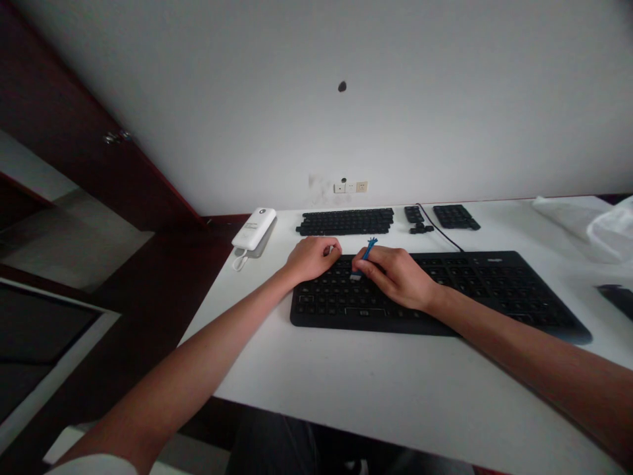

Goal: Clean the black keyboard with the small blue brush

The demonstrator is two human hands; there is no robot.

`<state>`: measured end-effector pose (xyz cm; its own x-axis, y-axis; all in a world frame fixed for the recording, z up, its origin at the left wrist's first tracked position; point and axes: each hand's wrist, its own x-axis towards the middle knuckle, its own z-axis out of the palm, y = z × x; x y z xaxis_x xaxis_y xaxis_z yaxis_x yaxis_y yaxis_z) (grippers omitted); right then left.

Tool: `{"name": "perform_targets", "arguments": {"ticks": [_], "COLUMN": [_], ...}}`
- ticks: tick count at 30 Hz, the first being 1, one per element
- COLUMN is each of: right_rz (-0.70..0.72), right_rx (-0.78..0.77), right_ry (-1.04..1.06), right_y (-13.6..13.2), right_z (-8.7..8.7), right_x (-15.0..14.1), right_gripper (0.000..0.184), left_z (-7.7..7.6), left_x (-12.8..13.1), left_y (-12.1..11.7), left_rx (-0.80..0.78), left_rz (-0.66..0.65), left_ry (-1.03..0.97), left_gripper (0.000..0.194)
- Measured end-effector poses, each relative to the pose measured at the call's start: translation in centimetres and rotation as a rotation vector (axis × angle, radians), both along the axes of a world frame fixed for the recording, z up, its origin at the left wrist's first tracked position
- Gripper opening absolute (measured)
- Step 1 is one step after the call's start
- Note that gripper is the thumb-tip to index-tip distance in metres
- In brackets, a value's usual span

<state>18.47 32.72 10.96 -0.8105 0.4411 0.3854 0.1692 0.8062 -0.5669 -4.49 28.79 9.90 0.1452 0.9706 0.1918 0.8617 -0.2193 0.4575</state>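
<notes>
A black keyboard (395, 323) with its keycaps off lies on the white table, bare key sockets facing up. My right hand (395, 274) is closed around a small brush (370, 248) with a blue handle. Its pale bristle end points down among the sockets on the keyboard's left part. At the keyboard's upper left corner, my left hand (312, 256) is closed, fingers curled against the edge. The undersides of its fingers are hidden.
Behind the keyboard lie a large block of keycaps (346, 221), a small cluster (414, 214) and a number-pad group (455, 216). A white power bank (254, 227) is at the left table edge. A crumpled white plastic bag (598, 227) sits at right.
</notes>
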Motion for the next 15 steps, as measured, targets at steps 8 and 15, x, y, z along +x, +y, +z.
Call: {"name": "perform_targets", "arguments": {"ticks": [8,15], "right_rz": [-0.026,-0.036], "right_rx": [-0.058,-0.104], "right_ry": [-0.01,-0.015], "right_y": [0.18,0.28], "right_z": [-0.06,0.01], "right_x": [-0.09,-0.05], "right_gripper": [0.034,0.035], "left_z": [0.19,0.13], "left_x": [0.11,0.08], "left_y": [-0.07,-0.01], "left_rx": [-0.011,0.001], "left_rz": [0.01,0.007], "left_ry": [0.01,0.019], "left_gripper": [0.029,0.029]}}
